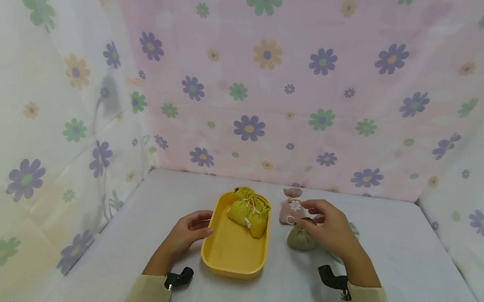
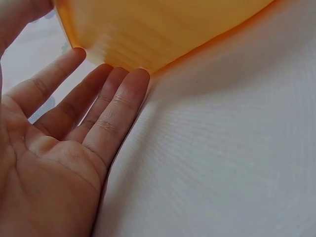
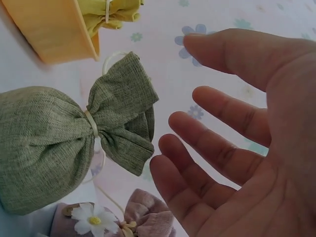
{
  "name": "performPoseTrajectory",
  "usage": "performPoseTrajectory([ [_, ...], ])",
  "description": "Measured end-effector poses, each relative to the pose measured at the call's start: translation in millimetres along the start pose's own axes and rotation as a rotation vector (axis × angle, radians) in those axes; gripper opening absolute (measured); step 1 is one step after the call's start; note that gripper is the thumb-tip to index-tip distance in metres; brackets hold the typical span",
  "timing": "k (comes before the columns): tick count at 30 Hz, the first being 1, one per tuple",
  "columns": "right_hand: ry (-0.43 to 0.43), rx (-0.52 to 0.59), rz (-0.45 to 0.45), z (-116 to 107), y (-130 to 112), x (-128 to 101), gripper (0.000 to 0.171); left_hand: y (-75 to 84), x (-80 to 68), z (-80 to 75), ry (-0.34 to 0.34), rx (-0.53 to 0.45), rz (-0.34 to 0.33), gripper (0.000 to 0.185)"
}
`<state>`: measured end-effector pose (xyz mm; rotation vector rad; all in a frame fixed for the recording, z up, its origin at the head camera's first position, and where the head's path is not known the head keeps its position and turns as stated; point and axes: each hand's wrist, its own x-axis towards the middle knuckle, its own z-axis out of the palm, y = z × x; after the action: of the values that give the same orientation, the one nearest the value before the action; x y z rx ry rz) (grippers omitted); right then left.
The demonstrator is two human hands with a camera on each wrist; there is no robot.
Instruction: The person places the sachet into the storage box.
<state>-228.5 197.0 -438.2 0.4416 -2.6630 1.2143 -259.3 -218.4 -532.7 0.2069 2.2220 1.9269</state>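
My left hand [image 1: 189,230] is at the left side of a yellow plastic tray [image 1: 232,267], fingertips against its outer wall [image 2: 163,29] and thumb by the rim. Yellow-green drawstring pouches [image 1: 241,213] lie in the tray's far end. To the right of the tray sits a dark green drawstring pouch [image 1: 301,238], its gathered neck tied with a pale cord. My right hand [image 1: 332,228] is over this green pouch [image 3: 44,143]; in the right wrist view its fingers are spread and apart from the neck.
Just behind the green pouch lies a pink pouch [image 1: 290,213] with a white flower. Something pale green [image 1: 354,229] is partly hidden behind my right hand. The white table [image 1: 408,271] meets flower-print cloth [image 1: 288,112] at the back and sides.
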Motion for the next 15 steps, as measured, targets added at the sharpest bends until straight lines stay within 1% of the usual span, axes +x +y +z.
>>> performPoseTrajectory([
  [4,-0.006,-0.017,-0.025,-2.4,1.3,-1.6,0.05,0.2,0.3,0.6,0.011,0.001,0.004,0.058],
  [11,-0.052,-0.101,-0.021,1.0,4.7,-2.4,0.057,-1.0,-0.6,0.3,0.003,0.008,0.0,0.058],
  [15,-0.056,-0.136,-0.008,2.5,6.2,-2.1,0.06,-1.6,0.3,-0.1,0.004,0.015,0.0,0.057],
])
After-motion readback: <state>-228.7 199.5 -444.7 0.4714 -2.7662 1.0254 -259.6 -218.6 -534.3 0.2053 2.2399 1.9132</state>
